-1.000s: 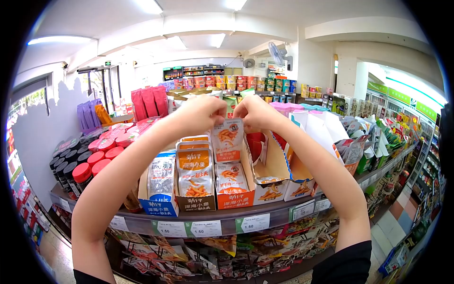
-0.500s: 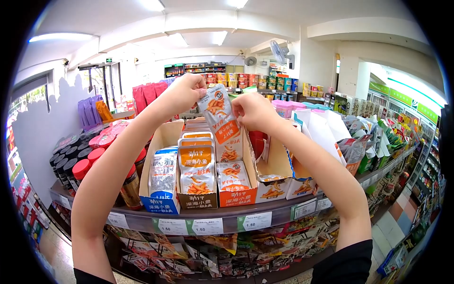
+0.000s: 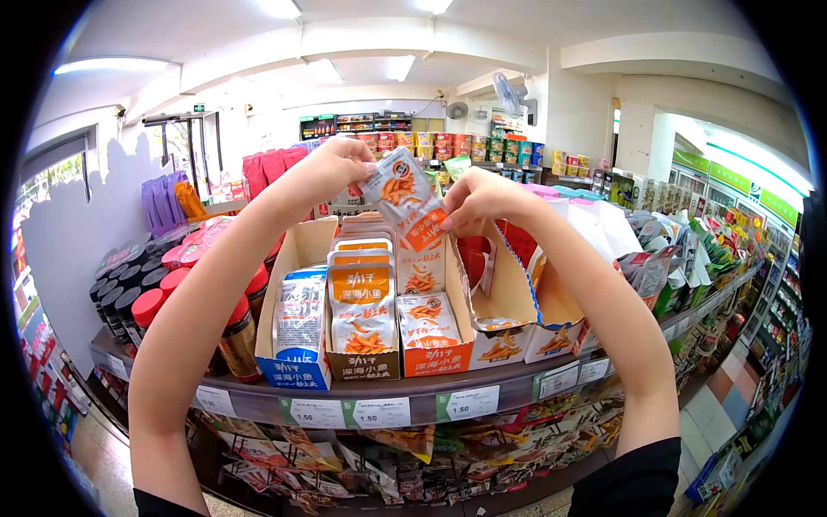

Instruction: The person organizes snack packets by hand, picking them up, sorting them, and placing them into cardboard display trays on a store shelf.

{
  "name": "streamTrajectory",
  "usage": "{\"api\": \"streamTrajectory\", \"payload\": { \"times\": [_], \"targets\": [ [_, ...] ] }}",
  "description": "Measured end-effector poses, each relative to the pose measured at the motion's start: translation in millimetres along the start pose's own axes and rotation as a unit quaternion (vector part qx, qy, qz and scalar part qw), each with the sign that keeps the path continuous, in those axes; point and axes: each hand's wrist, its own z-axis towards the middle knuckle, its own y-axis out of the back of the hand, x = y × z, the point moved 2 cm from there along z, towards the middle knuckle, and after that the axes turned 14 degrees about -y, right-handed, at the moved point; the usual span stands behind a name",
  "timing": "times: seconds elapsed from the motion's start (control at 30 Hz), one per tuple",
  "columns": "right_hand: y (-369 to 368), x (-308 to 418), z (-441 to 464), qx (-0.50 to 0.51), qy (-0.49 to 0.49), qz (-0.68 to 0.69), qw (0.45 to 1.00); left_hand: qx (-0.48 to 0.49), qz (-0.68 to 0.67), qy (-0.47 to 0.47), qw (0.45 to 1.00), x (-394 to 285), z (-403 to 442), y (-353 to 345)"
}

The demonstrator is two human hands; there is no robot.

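A white and orange snack packet (image 3: 401, 189) is held up at a tilt above the display boxes. My left hand (image 3: 346, 164) pinches its upper left edge, while my right hand (image 3: 479, 202) grips the lower right side. Beneath it stands an orange-fronted box (image 3: 438, 360) containing matching packets (image 3: 425, 317). To the left is a brown-fronted box (image 3: 365, 368) with orange-topped packets (image 3: 363, 297). Farther left, a blue-fronted box (image 3: 295, 376) holds blue and silver packets (image 3: 300, 308). Below my right wrist is a mostly bare cardboard box (image 3: 508, 297).
Red-lidded and black-lidded jars (image 3: 148, 307) crowd the left of the shelf. Price tags (image 3: 466, 402) line its front edge. More bagged snacks (image 3: 659, 267) stand to the right, and cup containers (image 3: 444, 146) are stacked behind. Hanging packets (image 3: 405, 470) fill the level below.
The packet has tilted further, its lower end swinging right. My right hand has shifted right and slightly down with it; my left hand has barely moved.
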Motion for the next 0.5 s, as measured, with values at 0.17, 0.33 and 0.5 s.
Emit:
{"api": "streamTrajectory", "payload": {
  "times": [0.17,0.33,0.5],
  "targets": [
    [14.3,3.7,-1.4,0.013,0.029,0.065,0.997,0.051,0.038,0.082,0.995,-6.0,-4.9,-15.8],
    [27.7,17.8,-8.1,-0.032,0.089,0.076,0.993,0.105,0.044,0.116,0.987,-21.9,-5.7,-24.3],
    [44.7,39.5,-26.1,-0.117,0.189,0.066,0.973,0.105,0.009,0.06,0.993,-12.5,-2.3,-29.5]
  ]
}}
